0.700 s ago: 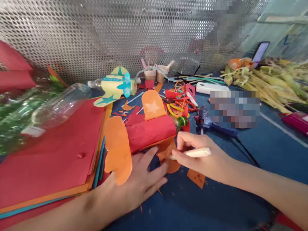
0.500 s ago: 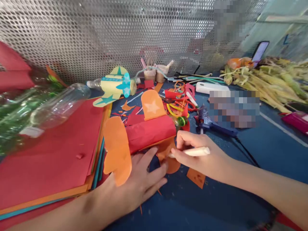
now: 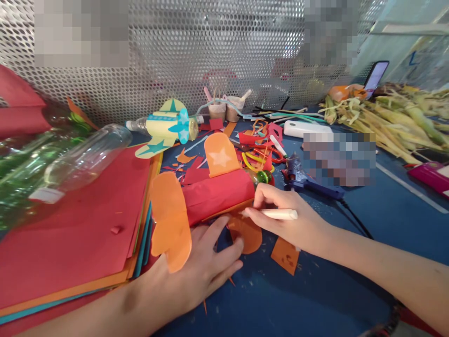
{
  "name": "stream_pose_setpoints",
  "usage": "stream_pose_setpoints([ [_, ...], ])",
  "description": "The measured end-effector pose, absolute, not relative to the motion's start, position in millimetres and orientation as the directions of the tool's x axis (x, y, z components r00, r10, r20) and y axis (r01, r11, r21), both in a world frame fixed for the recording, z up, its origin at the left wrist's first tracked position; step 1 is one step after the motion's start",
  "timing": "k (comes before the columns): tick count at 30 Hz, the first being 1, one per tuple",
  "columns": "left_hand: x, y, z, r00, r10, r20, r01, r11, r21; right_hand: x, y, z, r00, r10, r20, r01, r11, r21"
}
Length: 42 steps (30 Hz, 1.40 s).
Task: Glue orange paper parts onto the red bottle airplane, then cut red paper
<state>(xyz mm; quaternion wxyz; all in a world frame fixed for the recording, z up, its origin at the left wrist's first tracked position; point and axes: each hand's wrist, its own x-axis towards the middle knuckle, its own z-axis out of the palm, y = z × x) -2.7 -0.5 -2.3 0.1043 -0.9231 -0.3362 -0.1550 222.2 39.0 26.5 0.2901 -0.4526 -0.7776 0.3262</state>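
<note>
Head view: a red-wrapped bottle [image 3: 220, 194] lies on its side on the blue table [image 3: 315, 299], directly ahead of both hands, its green neck [image 3: 264, 177] pointing right. The left hand [image 3: 206, 255] is spread palm-down, grasping nothing visible, with fingertips at the near edge of the lower orange wing [image 3: 249, 238]. The right hand [image 3: 287, 213] is closed in a writing grip around a white marker [image 3: 280, 214]; its tip is directed at that wing, though contact cannot be confirmed.

Progress, as judged: the red wrap is in place, the upper orange wing [image 3: 229, 145] stands beyond the bottle and bears a completed pale star [image 3: 220, 157]. A scalloped orange piece [image 3: 171, 215] is at the left end, unmarked on the visible side; its attachment cannot be verified. The lower wing shows no finished star, being partly covered by the hands.
</note>
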Motion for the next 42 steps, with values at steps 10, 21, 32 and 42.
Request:
stream_pose_setpoints([
  [10, -2, -3, -2, 0.725, 0.574, 0.379, 0.662, -0.734, -0.153, 226, 37, 36, -0.402, 0.902, 0.160, 0.569, 0.383, -0.728],
  [21, -1, -3, 8, 0.757, 0.563, 0.331, 0.635, -0.753, -0.173, 227, 34, 43, -0.370, 0.921, 0.125, 0.640, 0.350, -0.684],
  [32, 0, 1, 11, 0.757, 0.551, 0.353, 0.623, -0.771, -0.132, 222, 35, 36, -0.409, 0.903, 0.128, 0.560, 0.360, -0.746],
  [42, 0, 1, 6, 0.751, 0.569, 0.336, 0.633, -0.764, -0.121, 214, 39, 28, -0.442, 0.884, 0.149, 0.471, 0.371, -0.800],
])
